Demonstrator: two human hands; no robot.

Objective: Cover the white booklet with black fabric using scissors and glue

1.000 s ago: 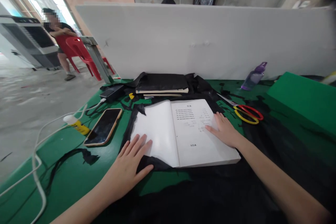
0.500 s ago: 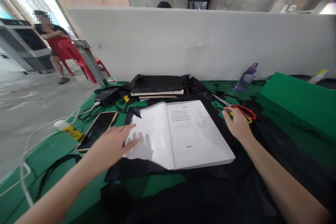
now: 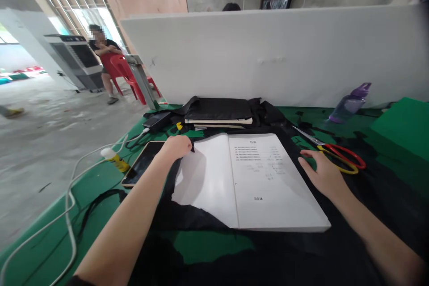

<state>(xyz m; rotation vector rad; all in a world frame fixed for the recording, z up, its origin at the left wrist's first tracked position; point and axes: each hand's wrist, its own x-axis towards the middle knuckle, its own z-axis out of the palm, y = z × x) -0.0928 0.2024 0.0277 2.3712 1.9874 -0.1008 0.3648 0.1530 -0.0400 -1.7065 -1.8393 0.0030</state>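
An open book (image 3: 281, 187) lies on a spread of black cloth (image 3: 197, 216), its right page printed and its left side blank white. At the book's upper left corner my left hand (image 3: 177, 147) is closed, fingers curled on a small flap of the black cloth that folds over the page edge. My right hand (image 3: 321, 172) rests by the book's right edge, holding nothing, thumb and fingers apart. Just beyond it lie scissors (image 3: 345, 156) with red and yellow handles, blades pointing to the upper left.
Left of the book lie a phone (image 3: 142, 165), a yellow glue stick (image 3: 115, 160) and white cables (image 3: 72, 205). Behind are a black-covered stack of books (image 3: 217, 109) and a white partition (image 3: 208, 58). A purple bottle (image 3: 350, 103) and a green board (image 3: 402, 120) stand right. A person (image 3: 105, 49) sits far left.
My left hand has moved up from over the blank page to the cloth flap, and its fingers have closed. My right hand stays beside the book. The view has turned left.
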